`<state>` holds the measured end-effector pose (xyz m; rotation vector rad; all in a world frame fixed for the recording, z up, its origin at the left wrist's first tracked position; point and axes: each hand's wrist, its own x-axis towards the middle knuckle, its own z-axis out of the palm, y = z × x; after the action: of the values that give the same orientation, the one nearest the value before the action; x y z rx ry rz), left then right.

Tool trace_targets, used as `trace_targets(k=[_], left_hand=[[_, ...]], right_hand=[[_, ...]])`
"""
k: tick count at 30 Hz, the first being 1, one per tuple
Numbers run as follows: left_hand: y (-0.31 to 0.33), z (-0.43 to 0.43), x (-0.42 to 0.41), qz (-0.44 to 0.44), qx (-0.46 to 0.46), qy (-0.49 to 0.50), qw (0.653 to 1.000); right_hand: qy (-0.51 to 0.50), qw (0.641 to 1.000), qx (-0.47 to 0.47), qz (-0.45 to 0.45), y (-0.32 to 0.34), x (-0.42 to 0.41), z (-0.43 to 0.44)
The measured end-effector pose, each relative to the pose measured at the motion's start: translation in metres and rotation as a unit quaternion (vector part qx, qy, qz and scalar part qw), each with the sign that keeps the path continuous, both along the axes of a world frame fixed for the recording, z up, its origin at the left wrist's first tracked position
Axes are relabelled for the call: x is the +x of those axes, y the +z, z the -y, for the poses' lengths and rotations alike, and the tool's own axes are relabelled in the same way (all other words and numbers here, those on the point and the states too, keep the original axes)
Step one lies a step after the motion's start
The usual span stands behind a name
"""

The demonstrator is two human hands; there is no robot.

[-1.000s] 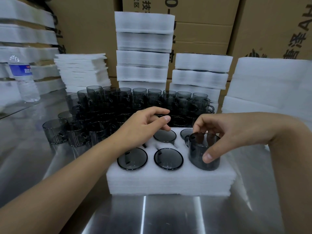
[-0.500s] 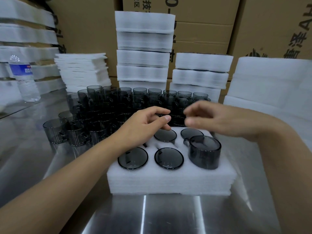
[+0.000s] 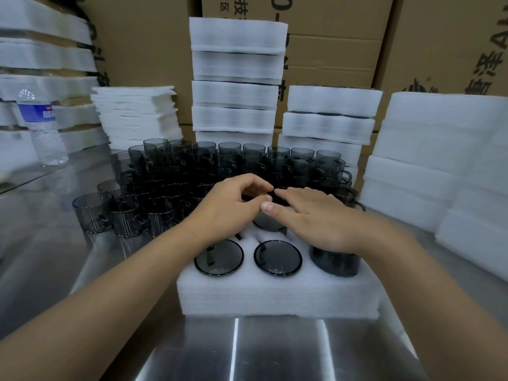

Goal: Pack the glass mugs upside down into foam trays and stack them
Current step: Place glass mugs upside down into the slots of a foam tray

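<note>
Smoky grey mugs are sitting base-up in the foam tray at 6 o'clock on the counter; the left hand is hanging loosely curled, empty; the right hand is lying flat, released, hiding the top of the 4 o'clock mug

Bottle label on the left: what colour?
Blue label with white print and a small red mark, on the clear bottle. Head view, the only one.

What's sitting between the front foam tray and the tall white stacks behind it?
A crowd of loose dark glass mugs, seen from the head camera.
</note>
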<state>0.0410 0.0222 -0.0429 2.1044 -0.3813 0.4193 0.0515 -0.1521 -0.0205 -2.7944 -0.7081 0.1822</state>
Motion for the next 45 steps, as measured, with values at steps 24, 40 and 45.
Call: trace_targets(k=[24, 40, 45], left_hand=[[-0.003, -0.003, 0.002, 0.005, 0.055, -0.015, 0.998], [0.001, 0.002, -0.01, 0.034, 0.056, 0.003, 0.998], [0.007, -0.006, -0.035, 0.033, 0.024, 0.037, 0.998]], right_hand=[[0.003, 0.998, -0.063, 0.031, -0.022, -0.005, -0.001], [-0.002, 0.998, -0.032, 0.053, -0.028, -0.005, 0.0], [0.015, 0.998, 0.062, 0.029, -0.012, -0.01, 0.004]])
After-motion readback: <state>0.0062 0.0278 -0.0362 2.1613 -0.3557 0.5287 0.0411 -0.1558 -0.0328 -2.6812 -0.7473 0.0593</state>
